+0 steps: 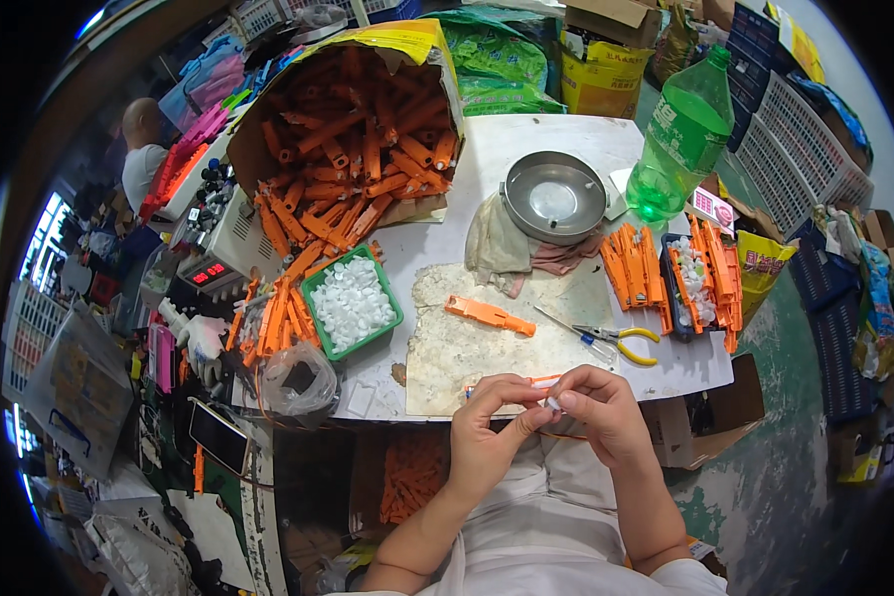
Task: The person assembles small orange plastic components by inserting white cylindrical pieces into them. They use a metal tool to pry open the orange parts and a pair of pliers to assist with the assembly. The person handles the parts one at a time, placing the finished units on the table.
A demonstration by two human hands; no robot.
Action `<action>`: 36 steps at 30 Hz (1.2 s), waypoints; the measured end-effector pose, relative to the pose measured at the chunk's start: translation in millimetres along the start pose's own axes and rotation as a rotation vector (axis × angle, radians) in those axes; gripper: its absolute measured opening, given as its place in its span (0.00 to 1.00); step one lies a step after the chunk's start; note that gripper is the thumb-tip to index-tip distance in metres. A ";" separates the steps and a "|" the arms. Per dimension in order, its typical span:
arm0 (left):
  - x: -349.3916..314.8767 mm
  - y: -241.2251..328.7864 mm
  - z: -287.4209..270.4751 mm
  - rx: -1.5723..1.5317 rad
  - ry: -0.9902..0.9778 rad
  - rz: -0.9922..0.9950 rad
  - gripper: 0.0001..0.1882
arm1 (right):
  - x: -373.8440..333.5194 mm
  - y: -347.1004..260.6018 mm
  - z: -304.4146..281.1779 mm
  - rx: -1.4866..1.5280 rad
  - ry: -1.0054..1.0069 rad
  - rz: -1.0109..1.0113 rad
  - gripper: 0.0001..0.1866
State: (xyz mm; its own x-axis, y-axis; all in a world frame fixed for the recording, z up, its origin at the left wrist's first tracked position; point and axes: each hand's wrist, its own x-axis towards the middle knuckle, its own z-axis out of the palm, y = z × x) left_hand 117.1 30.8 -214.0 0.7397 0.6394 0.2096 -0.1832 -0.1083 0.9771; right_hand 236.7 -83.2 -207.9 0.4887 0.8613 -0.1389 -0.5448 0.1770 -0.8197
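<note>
My two hands meet over the near table edge. Between the fingertips of my left hand and my right hand is a small white plastic piece, pinched from both sides and mostly covered. A slim orange part shows just behind the fingers; whether it is held or lies on the table I cannot tell. Beyond them, an orange plastic housing lies on a worn board. To its right are a screwdriver and pliers with yellow handles.
A big sack spills orange housings at the far left. Near it stands a green tray of white caps. A metal bowl rests on rags, beside a green bottle. Orange housings flank a dark bin on the right.
</note>
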 end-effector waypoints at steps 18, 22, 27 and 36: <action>-7.7 -19.0 -5.0 -0.573 -0.042 -0.436 0.10 | 7.7 10.2 10.8 -0.780 0.159 -0.510 0.08; -8.8 -24.0 -3.9 -0.696 -0.041 -0.481 0.09 | 8.4 12.6 12.4 -1.102 0.166 -0.837 0.10; -13.6 -27.0 -7.7 -0.765 -0.007 -0.484 0.11 | 13.6 13.0 16.8 -1.214 0.110 -0.882 0.08; -17.1 -36.1 -57.9 0.595 0.246 0.194 0.07 | 47.0 15.3 7.3 -1.167 -0.084 -0.540 0.05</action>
State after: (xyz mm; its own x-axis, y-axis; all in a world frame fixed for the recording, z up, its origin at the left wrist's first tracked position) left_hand 73.6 67.9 -255.0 0.5473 0.7133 0.4377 0.1419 -0.5945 0.7915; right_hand 246.3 -36.5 -223.0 0.3916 0.8463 0.3611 0.6437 0.0284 -0.7647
